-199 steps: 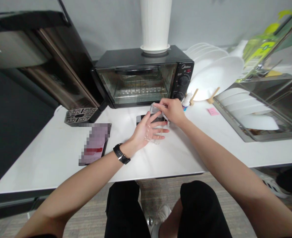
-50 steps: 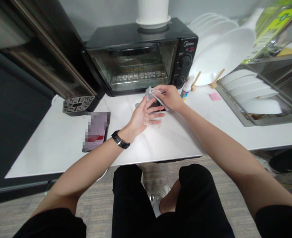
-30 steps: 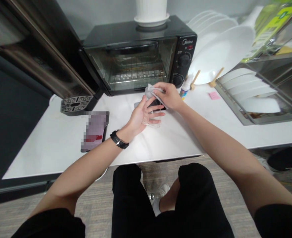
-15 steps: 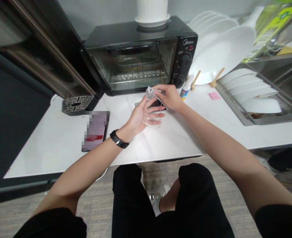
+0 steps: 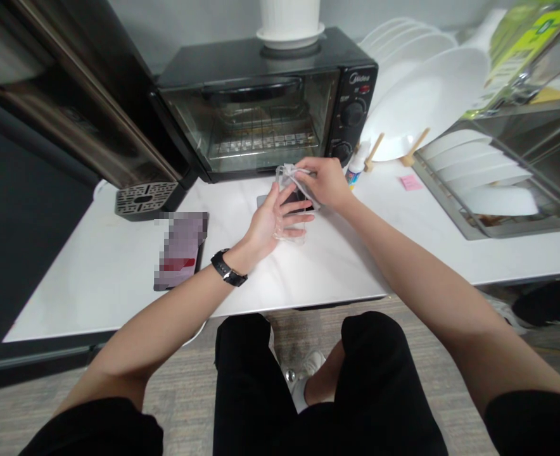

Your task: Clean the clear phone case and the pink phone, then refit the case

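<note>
Spread behind a clear phone case (image 5: 293, 227), the fingers of my left hand (image 5: 267, 221) show through it and support it above the counter. My right hand (image 5: 326, 180) pinches a thin whitish wipe (image 5: 303, 180) against the upper part of the case. Behind the hands a dark phone-like slab (image 5: 295, 197) lies on the counter, mostly covered by fingers and case. A small white spray bottle (image 5: 356, 166) with a blue and yellow label stands just right of my right hand.
The black toaster oven (image 5: 261, 120) stands behind my hands. To the left are a drink machine's drip tray (image 5: 142, 199) and a second phone (image 5: 180, 253). White plates (image 5: 422, 95) in a wooden rack, a pink note (image 5: 410, 183) and a sink (image 5: 479, 234) with dishes are on the right.
My right hand has shifted slightly up along the case, and the wipe has changed from bunched at the top corner to spread down its right side. My left hand stays nearly still.
</note>
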Demonstrator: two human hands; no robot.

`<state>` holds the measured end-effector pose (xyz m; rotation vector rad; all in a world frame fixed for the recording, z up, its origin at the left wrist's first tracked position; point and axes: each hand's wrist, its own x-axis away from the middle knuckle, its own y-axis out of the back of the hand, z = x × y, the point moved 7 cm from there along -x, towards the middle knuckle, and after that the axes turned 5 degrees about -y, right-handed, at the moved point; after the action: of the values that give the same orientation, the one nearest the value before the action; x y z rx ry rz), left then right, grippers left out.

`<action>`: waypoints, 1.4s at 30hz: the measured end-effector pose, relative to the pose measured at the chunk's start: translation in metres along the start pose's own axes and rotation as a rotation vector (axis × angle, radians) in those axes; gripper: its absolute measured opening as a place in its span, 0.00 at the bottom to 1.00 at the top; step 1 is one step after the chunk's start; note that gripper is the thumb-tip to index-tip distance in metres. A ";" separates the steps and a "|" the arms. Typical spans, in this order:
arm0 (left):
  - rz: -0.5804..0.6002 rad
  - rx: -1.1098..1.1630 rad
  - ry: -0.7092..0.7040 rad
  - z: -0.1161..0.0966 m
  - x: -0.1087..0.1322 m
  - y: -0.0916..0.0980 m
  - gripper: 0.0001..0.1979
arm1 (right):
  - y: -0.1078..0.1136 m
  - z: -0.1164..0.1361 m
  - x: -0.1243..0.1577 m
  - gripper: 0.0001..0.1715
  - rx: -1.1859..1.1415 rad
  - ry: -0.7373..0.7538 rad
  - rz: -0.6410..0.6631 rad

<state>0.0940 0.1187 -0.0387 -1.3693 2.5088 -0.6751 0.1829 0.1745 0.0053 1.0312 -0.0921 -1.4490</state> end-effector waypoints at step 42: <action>0.127 0.362 0.065 -0.008 0.006 -0.020 0.21 | 0.002 -0.004 -0.003 0.12 -0.265 -0.001 -0.103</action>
<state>0.1020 0.1067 -0.0215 -1.0667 2.3442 -1.0953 0.1859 0.1792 0.0057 0.8275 0.1509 -1.5090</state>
